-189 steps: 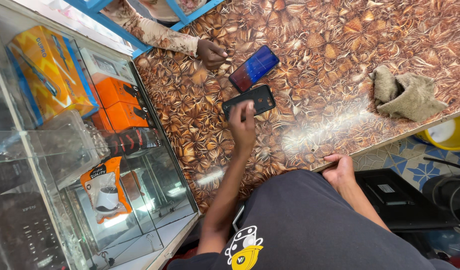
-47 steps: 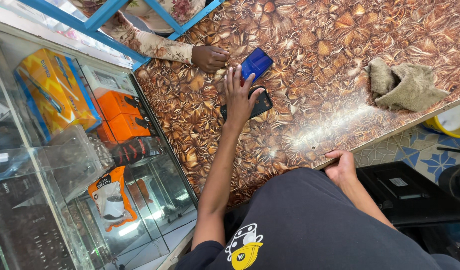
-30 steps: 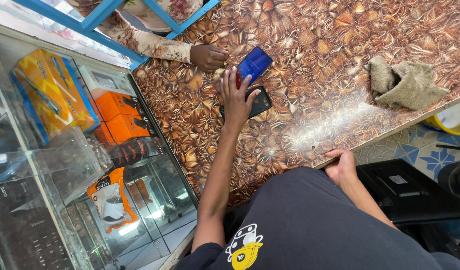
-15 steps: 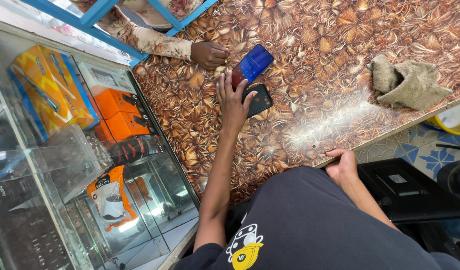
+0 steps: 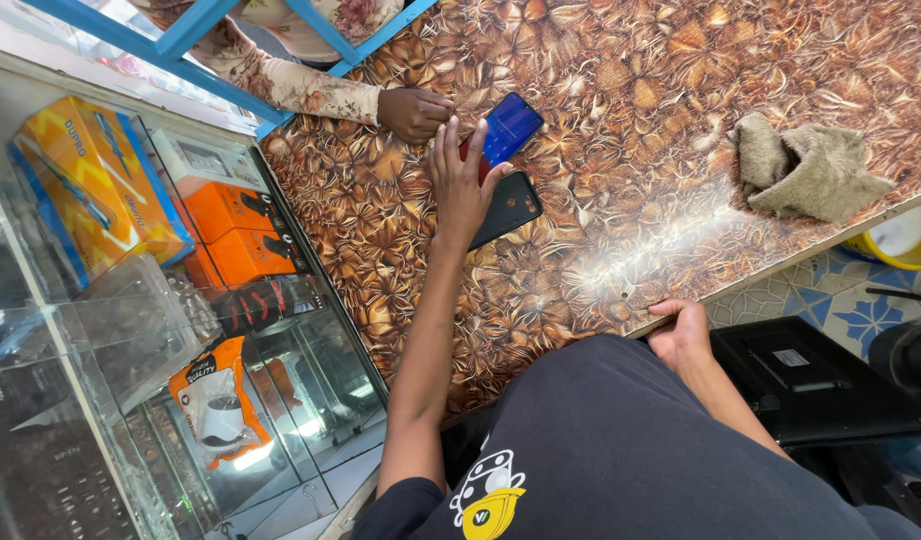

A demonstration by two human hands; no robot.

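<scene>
Left hand (image 5: pixel 463 185) on blue phone (image 5: pixel 505 130), right hand (image 5: pixel 683 332) – counter edge (image 5: pixel 781 262)

Lit blue phone screen (image 5: pixel 511 127) nr desk's far edge; orange boxes (image 5: pixel 239 240), yellow-blue box (image 5: pixel 96 185), orange-white pouch (image 5: pixel 219 405) in glass case.
</scene>
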